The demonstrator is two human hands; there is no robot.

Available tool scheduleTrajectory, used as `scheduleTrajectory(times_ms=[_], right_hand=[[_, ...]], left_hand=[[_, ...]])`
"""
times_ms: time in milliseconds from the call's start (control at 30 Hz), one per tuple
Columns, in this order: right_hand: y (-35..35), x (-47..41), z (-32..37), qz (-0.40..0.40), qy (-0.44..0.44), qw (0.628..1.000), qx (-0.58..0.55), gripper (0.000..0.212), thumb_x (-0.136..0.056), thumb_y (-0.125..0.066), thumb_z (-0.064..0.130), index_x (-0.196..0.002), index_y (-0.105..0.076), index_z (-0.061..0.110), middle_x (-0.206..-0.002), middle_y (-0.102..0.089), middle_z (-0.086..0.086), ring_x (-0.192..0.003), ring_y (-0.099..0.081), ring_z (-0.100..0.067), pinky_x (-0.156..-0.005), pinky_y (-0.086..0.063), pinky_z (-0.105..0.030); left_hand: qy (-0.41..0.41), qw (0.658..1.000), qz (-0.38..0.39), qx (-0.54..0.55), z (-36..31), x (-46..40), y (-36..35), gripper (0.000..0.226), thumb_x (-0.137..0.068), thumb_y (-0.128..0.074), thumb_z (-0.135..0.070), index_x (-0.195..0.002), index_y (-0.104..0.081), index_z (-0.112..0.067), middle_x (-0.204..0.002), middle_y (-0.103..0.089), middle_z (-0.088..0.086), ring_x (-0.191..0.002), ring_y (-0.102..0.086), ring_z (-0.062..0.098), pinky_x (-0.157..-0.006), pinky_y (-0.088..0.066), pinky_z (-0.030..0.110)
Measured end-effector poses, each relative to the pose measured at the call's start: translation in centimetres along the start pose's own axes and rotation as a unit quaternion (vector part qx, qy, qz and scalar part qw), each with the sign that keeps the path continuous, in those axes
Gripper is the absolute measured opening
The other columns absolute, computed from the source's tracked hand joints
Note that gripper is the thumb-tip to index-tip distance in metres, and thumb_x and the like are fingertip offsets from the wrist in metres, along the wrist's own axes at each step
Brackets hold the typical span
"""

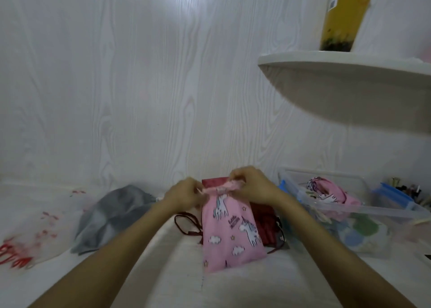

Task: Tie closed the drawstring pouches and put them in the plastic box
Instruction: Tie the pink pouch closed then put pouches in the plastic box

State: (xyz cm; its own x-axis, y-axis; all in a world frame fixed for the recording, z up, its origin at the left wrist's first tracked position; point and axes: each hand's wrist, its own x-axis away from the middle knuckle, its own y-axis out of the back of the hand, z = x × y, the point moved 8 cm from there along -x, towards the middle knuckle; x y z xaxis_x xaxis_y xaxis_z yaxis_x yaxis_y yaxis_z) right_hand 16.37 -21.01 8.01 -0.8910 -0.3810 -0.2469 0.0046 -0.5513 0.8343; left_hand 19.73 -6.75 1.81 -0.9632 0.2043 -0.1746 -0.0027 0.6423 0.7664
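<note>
Pinching the gathered neck of the pink unicorn pouch (229, 230), left hand (184, 194) and right hand (251, 186), print writing unreadable.

Both hands, left hand (184, 194) and right hand (250, 186), pinch the gathered neck of a pink unicorn-print drawstring pouch (229, 233). It lies on the white surface (233, 289), seemingly over a dark red pouch (264, 223). A clear plastic box (349, 211) sits just right.

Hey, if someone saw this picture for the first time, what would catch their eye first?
Most likely the pink unicorn pouch in the middle, its gathered top pinched by the left hand and the right hand. Next, the clear plastic box at right, with another pink pouch already inside. A grey pouch lies at left.
</note>
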Motion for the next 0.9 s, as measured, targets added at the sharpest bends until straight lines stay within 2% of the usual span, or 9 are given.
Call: scheduleTrajectory(times_ms=[67, 200, 400, 467, 567, 633, 700, 800, 900], right_hand=[[2.4, -0.6, 1.5, -0.096, 0.021, 0.995, -0.002, 0.01, -0.078, -0.069, 0.004, -0.087, -0.071, 0.009, -0.079, -0.063, 0.005, -0.076, -0.058, -0.007, -0.059, -0.04, -0.008], [5.2, -0.4, 4.9, -0.221, 0.076, 0.97, -0.064, 0.021, -0.073, -0.067, -0.003, -0.078, -0.071, 0.017, -0.077, -0.067, 0.007, -0.073, -0.059, -0.001, -0.064, -0.046, -0.01], [-2.4, 3.0, 4.0, -0.174, 0.061, 0.983, 0.0, 0.035, -0.071, -0.057, -0.009, -0.086, -0.073, 0.019, -0.087, -0.072, 0.004, -0.08, -0.063, -0.009, -0.068, -0.05, -0.024], [-5.9, 4.8, 3.0, -0.152, 0.054, 0.987, 0.008, 0.04, -0.068, -0.054, -0.01, -0.089, -0.073, 0.019, -0.087, -0.071, 0.004, -0.077, -0.061, -0.008, -0.064, -0.044, -0.023], [-10.0, 7.9, 1.8, -0.095, 0.043, 0.994, -0.019, 0.05, -0.072, -0.055, -0.008, -0.11, -0.068, 0.022, -0.092, -0.066, 0.006, -0.082, -0.06, -0.008, -0.07, -0.049, -0.021], [-10.9, 9.4, 0.9, -0.093, 0.029, 0.993, -0.065, 0.058, -0.073, -0.061, -0.006, -0.122, -0.06, 0.024, -0.094, -0.061, 0.008, -0.083, -0.06, -0.008, -0.075, -0.051, -0.022], [-10.8, 10.2, 0.1, -0.111, 0.008, 0.99, -0.081, 0.052, -0.074, -0.068, -0.001, -0.12, -0.062, 0.022, -0.095, -0.064, 0.008, -0.084, -0.06, -0.007, -0.077, -0.052, -0.022], [-10.0, 10.5, -1.0, -0.124, -0.037, 0.989, -0.065, 0.027, -0.076, -0.073, 0.011, -0.102, -0.074, 0.021, -0.087, -0.07, 0.009, -0.074, -0.059, 0.0, -0.071, -0.049, -0.019], [-9.9, 10.9, -1.8, -0.094, -0.077, 0.992, -0.036, 0.025, -0.077, -0.075, 0.03, -0.101, -0.074, 0.024, -0.076, -0.067, 0.012, -0.07, -0.059, 0.0, -0.063, -0.043, -0.02]], left_hand=[[-0.004, 0.995, -0.09, 0.048, -0.5, 0.4, 4.0, 0.019, -0.089, -0.062, -0.026, -0.1, -0.069, -0.012, -0.079, -0.071, 0.001, -0.079, -0.07, 0.022, -0.074, -0.057, 0.034], [-0.051, 0.96, -0.256, 0.099, -2.4, 3.5, 11.7, 0.008, -0.084, -0.069, -0.025, -0.092, -0.071, -0.022, -0.089, -0.071, -0.003, -0.081, -0.068, 0.016, -0.078, -0.056, 0.038], [-0.027, 0.98, -0.188, 0.058, 0.8, 9.3, 8.6, 0.017, -0.081, -0.073, -0.015, -0.079, -0.068, -0.031, -0.079, -0.07, -0.011, -0.075, -0.068, 0.006, -0.064, -0.049, 0.019], [-0.009, 0.987, -0.157, 0.027, 3.4, 11.0, 6.3, 0.027, -0.077, -0.075, -0.016, -0.068, -0.066, -0.04, -0.069, -0.071, -0.014, -0.073, -0.069, 0.004, -0.062, -0.05, 0.023], [0.004, 0.992, -0.123, 0.012, 5.8, 14.0, 3.2, 0.027, -0.074, -0.075, -0.018, -0.075, -0.065, -0.043, -0.078, -0.071, -0.017, -0.077, -0.067, -0.004, -0.072, -0.056, 0.029], [0.015, 0.991, -0.134, 0.006, 6.4, 16.0, 2.1, 0.024, -0.075, -0.073, -0.022, -0.091, -0.066, -0.039, -0.086, -0.069, -0.019, -0.08, -0.064, -0.005, -0.074, -0.056, 0.027], [0.031, 0.988, -0.152, -0.02, 6.7, 17.5, 1.7, 0.026, -0.077, -0.069, -0.029, -0.098, -0.062, -0.042, -0.088, -0.067, -0.021, -0.08, -0.062, -0.005, -0.074, -0.053, 0.025], [0.054, 0.981, -0.168, -0.075, 6.7, 18.1, 2.4, 0.013, -0.08, -0.065, -0.037, -0.088, -0.061, -0.046, -0.078, -0.064, -0.022, -0.075, -0.058, -0.004, -0.065, -0.044, 0.022], [0.059, 0.981, -0.163, -0.093, 6.8, 18.2, 2.0, 0.004, -0.082, -0.064, -0.041, -0.084, -0.066, -0.044, -0.072, -0.063, -0.019, -0.073, -0.058, 0.001, -0.063, -0.042, 0.022]])
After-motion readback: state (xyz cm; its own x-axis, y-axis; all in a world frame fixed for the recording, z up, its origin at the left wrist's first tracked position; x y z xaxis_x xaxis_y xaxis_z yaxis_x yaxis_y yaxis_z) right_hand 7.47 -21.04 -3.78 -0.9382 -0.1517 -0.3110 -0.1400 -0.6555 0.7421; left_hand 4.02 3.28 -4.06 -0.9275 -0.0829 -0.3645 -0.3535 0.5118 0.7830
